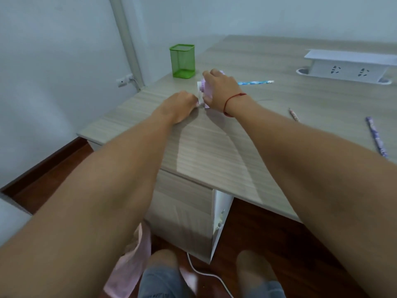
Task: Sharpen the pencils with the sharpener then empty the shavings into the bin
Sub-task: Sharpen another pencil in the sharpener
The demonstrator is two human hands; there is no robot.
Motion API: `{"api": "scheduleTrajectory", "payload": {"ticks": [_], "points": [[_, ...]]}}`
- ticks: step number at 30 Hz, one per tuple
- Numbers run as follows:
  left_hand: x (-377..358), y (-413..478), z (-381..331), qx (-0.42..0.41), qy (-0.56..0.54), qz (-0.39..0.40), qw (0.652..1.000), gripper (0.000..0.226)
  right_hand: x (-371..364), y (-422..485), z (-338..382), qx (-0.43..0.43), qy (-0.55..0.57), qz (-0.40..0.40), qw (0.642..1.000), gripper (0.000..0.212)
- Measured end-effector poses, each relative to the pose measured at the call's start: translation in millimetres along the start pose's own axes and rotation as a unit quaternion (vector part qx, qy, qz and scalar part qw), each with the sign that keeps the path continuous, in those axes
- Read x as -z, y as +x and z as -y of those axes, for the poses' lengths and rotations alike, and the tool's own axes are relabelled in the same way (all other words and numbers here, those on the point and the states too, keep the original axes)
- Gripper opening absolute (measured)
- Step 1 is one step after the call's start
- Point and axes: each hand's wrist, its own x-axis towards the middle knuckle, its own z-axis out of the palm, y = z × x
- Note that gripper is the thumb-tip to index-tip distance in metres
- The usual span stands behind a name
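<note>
- Sharpener [206, 91], a small lilac one, stands on the desk [214, 147] toward its far left corner, near the green mesh holder [182, 61]; the right hand [221, 91] grasps its body from above; the left hand [180, 105] pinches its white end with curled fingertips.
- Nothing seems to fix the sharpener to the desk; if the left hand pulls or turns harder than the right hand presses down, I think the body can slide or tip, and any shavings inside can spill on the desk instead of into the bin.
- Behind the right hand lies the blue pencil [255, 82]; if its tip sits in the sharpener, a tilt of the body may snap the lead.
- A pink pencil [293, 114] and a purple pencil [377, 137] lie well apart on the right; the purple one ends near the desk edge, so a careless forearm could push it off.
- The right hand covers most of the sharpener; I cannot tell whether the white end is a crank or a clamp, nor whether the blue pencil is inserted.
- I recognise no bin; the pink thing [129, 265] on the floor is too unclear to name.
</note>
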Motion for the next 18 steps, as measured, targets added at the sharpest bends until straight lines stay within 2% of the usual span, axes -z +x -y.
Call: {"api": "scheduleTrajectory", "payload": {"ticks": [3, 6, 10, 12, 14, 18], "points": [[2.2, 21.8, 10.3, 0.006, 0.025, 0.018, 1.0, 0.026, -0.2, 0.5, -2.6, 0.006, -0.007, 0.001, 1.0, 0.045], [1.0, 37.7, 18.5, -0.004, 0.042, 0.003, 0.999, 0.023, -2.4, 2.7, -4.0, 0.01, -0.014, 0.0, 1.0, 0.047], [21.3, 54.5, 18.2, -0.021, 0.07, -0.073, 0.995, 0.019, -3.7, 3.5, -8.8, 0.012, -0.002, -0.009, 1.0, 0.043], [35.3, 57.9, 15.9, -0.031, 0.077, -0.101, 0.991, 0.028, -2.7, 4.0, -10.2, 0.006, 0.009, -0.007, 1.0, 0.043], [41.2, 47.5, 12.8, -0.041, 0.074, -0.12, 0.989, 0.036, -2.4, 3.6, -6.8, 0.0, 0.004, 0.005, 1.0, 0.044], [38.5, 16.0, 5.2, -0.062, 0.063, -0.168, 0.982, 0.032, 0.3, 3.8, -2.3, -0.013, -0.005, 0.021, 1.0, 0.041]]}}
